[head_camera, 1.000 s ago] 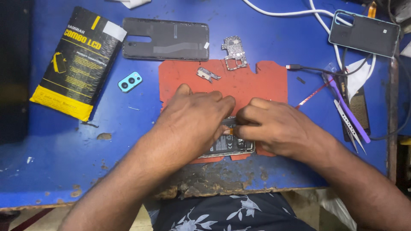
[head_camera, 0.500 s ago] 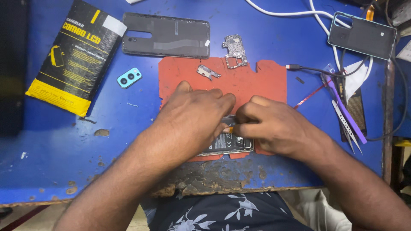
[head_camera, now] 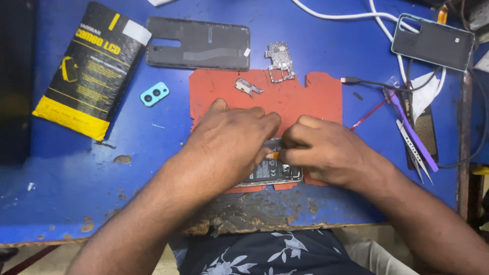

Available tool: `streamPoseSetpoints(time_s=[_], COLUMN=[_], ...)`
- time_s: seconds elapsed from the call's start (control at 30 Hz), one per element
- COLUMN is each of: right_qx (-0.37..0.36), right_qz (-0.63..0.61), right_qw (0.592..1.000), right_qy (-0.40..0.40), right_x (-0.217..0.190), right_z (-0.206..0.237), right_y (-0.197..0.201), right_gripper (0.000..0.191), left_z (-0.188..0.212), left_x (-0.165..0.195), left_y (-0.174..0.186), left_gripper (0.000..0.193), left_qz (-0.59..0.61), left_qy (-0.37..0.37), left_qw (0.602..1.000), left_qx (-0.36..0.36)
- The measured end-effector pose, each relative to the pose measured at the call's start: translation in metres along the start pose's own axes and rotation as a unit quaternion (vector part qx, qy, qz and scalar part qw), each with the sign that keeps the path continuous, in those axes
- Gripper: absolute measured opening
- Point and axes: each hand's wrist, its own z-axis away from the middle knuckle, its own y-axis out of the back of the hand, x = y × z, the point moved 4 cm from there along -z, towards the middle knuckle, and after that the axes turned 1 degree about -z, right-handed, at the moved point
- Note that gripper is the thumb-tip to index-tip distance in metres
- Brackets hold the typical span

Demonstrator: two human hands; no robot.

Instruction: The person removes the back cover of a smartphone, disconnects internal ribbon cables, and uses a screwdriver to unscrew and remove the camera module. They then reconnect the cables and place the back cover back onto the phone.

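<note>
Together, both hands press on an opened phone [head_camera: 270,170] lying on a red mat [head_camera: 305,99] at the blue surface's [head_camera: 153,147] near edge. Left hand [head_camera: 232,137] lies curled over it; right hand [head_camera: 326,153] pinches a small orange-tipped tool [head_camera: 275,155] against it. A back cover [head_camera: 198,43] and circuit board [head_camera: 279,61] lie beyond.

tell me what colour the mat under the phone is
Red mat, clearest in the head view.

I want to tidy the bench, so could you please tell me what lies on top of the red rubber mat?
On the red rubber mat lie a small metal bracket, a bare circuit board overlapping its top edge, and an opened phone. Both hands hide most of the phone.
</note>
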Motion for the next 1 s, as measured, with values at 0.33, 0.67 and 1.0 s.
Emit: streamPoseSetpoints(time_s=[0.33,0.67,1.0], right_qx=[0.020,0.028,0.002], right_qz=[0.004,0.000,-0.020], right_qw=[1.000,1.000,0.999], right_qy=[-0.014,-0.015,-0.025], right_x=[0.0020,-0.0009,-0.0029], right_z=[0.0015,-0.0004,-0.0025], right_y=[-0.0022,-0.0008,0.0014], right_gripper=[0.042,0.033,0.041], left_z=[-0.0005,0.0000,-0.0014], left_x=[0.0015,0.0021,0.0000], left_y=[0.0007,0.0029,0.0008], left_gripper=[0.031,0.030,0.030], left_qz=[0.002,0.024,0.015], left_qy=[-0.012,-0.013,-0.014], left_qw=[1.000,0.999,1.000], left_qx=[0.008,0.020,0.016])
